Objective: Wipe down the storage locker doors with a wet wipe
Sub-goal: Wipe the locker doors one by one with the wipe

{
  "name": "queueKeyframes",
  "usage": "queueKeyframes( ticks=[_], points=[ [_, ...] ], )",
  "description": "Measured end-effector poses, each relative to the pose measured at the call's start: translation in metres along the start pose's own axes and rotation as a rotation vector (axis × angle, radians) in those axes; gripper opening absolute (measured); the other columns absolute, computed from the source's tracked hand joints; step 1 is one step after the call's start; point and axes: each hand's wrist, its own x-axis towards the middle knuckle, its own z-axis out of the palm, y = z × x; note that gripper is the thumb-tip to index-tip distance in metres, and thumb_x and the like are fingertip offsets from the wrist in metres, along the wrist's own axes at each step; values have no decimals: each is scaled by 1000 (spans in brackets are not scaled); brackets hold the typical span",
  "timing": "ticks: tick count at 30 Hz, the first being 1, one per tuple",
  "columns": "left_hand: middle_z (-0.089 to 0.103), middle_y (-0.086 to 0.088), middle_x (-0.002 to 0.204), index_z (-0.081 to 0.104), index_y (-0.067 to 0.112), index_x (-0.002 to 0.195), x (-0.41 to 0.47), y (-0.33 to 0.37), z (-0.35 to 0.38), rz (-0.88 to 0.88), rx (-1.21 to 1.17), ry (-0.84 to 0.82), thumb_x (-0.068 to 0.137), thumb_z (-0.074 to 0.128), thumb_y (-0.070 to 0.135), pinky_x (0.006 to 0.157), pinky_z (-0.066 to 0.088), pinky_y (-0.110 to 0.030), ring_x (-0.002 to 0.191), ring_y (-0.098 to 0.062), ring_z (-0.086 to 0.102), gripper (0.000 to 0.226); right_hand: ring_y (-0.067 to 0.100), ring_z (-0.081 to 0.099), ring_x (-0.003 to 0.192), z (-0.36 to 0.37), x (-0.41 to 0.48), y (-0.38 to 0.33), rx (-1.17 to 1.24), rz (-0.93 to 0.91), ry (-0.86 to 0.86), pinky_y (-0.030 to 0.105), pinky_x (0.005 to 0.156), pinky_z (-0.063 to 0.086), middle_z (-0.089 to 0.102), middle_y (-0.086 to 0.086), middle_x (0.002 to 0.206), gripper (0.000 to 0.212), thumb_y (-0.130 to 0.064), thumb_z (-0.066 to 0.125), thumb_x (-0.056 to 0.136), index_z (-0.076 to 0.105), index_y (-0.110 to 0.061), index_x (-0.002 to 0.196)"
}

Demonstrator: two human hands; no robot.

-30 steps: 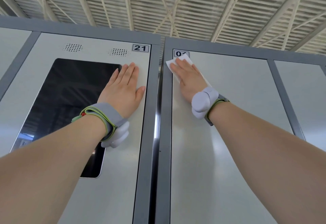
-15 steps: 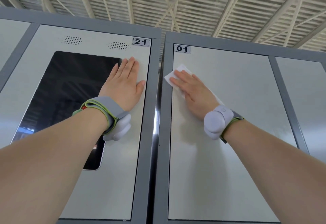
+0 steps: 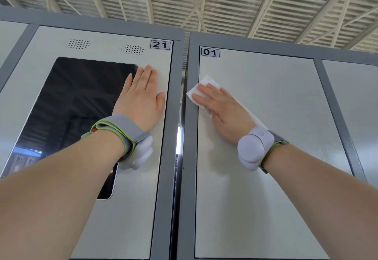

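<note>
My right hand [image 3: 224,110] lies flat with straight fingers on a white wet wipe [image 3: 201,92], pressing it against the pale locker door marked 01 [image 3: 266,178] near the door's upper left edge. The wipe's corner overlaps the grey frame strip beside the door. My left hand [image 3: 141,98] rests flat and open on the panel marked 21 [image 3: 131,208], just right of its black screen [image 3: 67,116]. Both wrists wear grey bands with sensor pods.
A grey frame post [image 3: 185,178] and a narrow dark gap separate the two locker units. Another pale door [image 3: 356,106] lies to the right beyond a grey divider. A ribbed metal ceiling with beams [image 3: 204,0] runs above the lockers.
My right hand has slid the wipe down the left side of door 01, away from the number label, which now shows fully. My left hand stays put on panel 21.
</note>
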Motion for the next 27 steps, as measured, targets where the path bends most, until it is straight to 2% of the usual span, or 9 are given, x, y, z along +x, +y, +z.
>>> queueKeyframes(
  ticks=[5,10,12,16,22,24,27],
  points=[
    [1,-10,159,5,4,150,-1,2,-1,-17,-1,-3,101,24,29,117,-6,-33,146,-21,-3,59,15,18,140,-9,-3,10,9,50,-1,18,108,-2,29,7,152,60,-1,22,84,40,-12,140],
    [-3,-9,159,1,5,150,-3,2,1,-15,66,-23,97,15,55,116,-9,-33,146,-20,-6,75,19,10,145,-19,18,11,-140,226,3,20,110,-1,15,1,157,60,8,28,93,24,-17,148],
    [-2,-9,159,1,5,150,-4,2,2,-12,77,-28,88,7,59,116,-9,-33,146,-20,-5,83,19,10,145,-19,21,4,-142,212,9,19,110,-1,15,1,157,62,9,28,91,24,-17,148],
    [-2,-10,159,0,4,150,-4,2,3,-3,96,-21,95,12,57,116,-8,-34,146,-22,-5,77,20,9,146,-8,12,-2,-79,86,-2,23,113,-3,17,2,157,63,8,29,90,28,-19,146],
    [-2,-10,159,1,5,150,-4,1,4,-5,97,-14,83,4,58,115,-9,-33,146,-21,-4,85,25,20,143,-5,-8,6,5,-5,-28,20,110,-2,29,6,152,66,-1,22,79,40,-14,141],
    [-2,-9,159,1,5,150,-3,2,4,-8,94,-10,83,4,57,115,-9,-33,146,-21,-5,85,24,18,144,-10,-7,11,-17,14,-20,21,111,-1,27,6,153,65,0,22,81,38,-14,142],
    [-2,-9,159,0,8,151,-3,2,3,-12,87,-10,83,5,56,115,-9,-33,146,-21,-5,83,18,8,146,-17,2,21,-112,126,-31,21,112,-4,14,1,157,60,5,27,92,24,-18,147]
  ],
)
